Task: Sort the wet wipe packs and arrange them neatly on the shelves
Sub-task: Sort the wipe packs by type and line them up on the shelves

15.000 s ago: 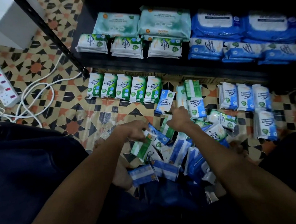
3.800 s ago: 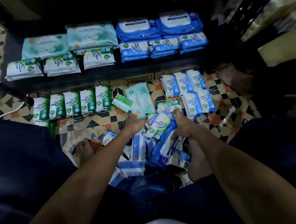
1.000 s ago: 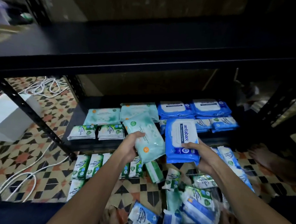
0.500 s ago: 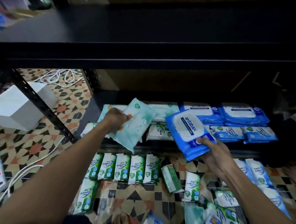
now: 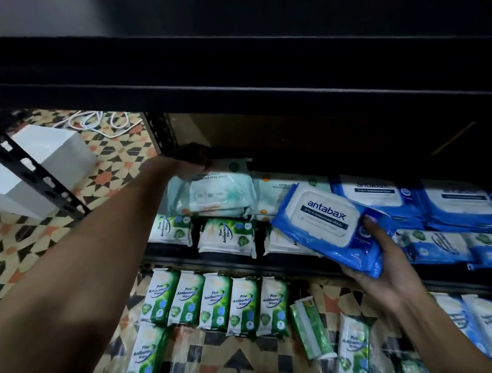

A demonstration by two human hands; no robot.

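Observation:
My left hand (image 5: pixel 190 159) reaches deep into the bottom shelf (image 5: pixel 235 260) and grips the far end of a pale teal wipe pack (image 5: pixel 222 189), which lies on the teal stack at the back left. My right hand (image 5: pixel 383 259) holds a large blue antabax pack (image 5: pixel 322 221) tilted in the air in front of the shelf, just left of the blue packs (image 5: pixel 455 203) stacked there. Small green-and-white packs (image 5: pixel 225 236) line the shelf front. A row of green pine packs (image 5: pixel 216 301) stands on the floor below.
A black upper shelf board (image 5: pixel 244 80) overhangs the bottom shelf, close above my left hand. A slanted black shelf post (image 5: pixel 40 175) and a white box (image 5: pixel 46 158) stand at the left. White cables (image 5: pixel 97 123) lie on the patterned tiles. More loose packs (image 5: pixel 353 346) lie at the lower right.
My left hand has carried the teal pack from the air onto the teal stack in the shelf. My right hand has brought the blue pack a little closer to the shelf.

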